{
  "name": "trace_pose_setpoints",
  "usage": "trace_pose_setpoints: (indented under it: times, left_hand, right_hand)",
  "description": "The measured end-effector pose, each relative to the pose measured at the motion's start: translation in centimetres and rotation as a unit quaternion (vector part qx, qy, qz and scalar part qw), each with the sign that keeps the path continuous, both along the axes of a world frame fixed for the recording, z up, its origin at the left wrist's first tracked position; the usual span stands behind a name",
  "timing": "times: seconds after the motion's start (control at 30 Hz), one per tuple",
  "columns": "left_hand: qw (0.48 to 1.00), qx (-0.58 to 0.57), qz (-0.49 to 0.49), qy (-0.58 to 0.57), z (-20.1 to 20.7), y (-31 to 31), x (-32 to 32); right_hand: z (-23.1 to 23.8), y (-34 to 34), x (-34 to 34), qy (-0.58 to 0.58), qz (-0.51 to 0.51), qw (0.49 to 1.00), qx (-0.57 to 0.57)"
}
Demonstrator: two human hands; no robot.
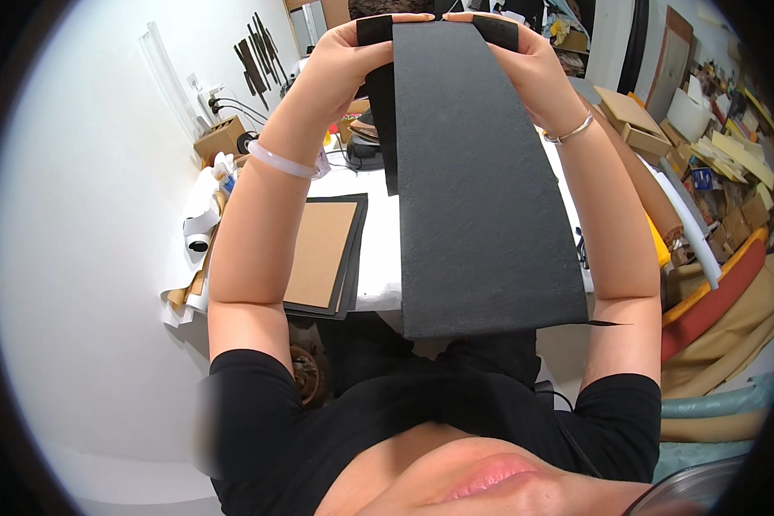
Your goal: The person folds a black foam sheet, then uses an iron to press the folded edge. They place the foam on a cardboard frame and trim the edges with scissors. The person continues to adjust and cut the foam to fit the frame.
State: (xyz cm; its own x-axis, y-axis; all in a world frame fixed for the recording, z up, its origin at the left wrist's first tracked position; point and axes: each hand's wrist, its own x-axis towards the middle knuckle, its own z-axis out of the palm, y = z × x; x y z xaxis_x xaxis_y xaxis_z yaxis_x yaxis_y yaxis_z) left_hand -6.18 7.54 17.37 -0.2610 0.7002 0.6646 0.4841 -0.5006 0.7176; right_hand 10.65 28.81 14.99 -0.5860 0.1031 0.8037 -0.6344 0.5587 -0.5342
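A long black felt-like sheet (477,189) hangs down in front of me, held up by its top edge. My left hand (344,53) grips its upper left corner, fingers curled over the folded edge. My right hand (525,56) grips the upper right corner the same way. A second black layer shows behind the sheet's left side. A pale bangle is on my left wrist and a thin metal bracelet on my right wrist.
Below lies a white table (378,258) with a brown card on stacked black sheets (322,254). Paper rolls and small items (199,232) crowd its left end. Cardboard boxes (636,120) and rolled materials (714,301) pile up at the right. A white wall is at the left.
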Motion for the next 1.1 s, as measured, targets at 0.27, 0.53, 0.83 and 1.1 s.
trace_pose_setpoints:
  times: [0.27,0.53,0.83,1.1]
  left_hand:
    - [0.998,-0.039,0.039,-0.007,0.2,-0.8,0.9]
    - [0.998,0.031,0.030,0.053,1.4,-1.0,3.1]
    - [0.872,0.197,0.190,0.407,-1.3,-2.2,3.7]
    - [0.727,0.225,0.259,0.595,-13.2,-3.0,1.6]
  right_hand:
    - [0.5,-1.2,1.1,-0.038,0.007,0.999,-0.012]
    - [1.7,-1.9,2.3,0.012,-0.110,0.993,0.028]
    - [0.9,-3.3,4.1,0.140,-0.150,0.938,0.281]
    - [-10.7,-2.3,2.1,0.206,-0.123,0.864,0.443]
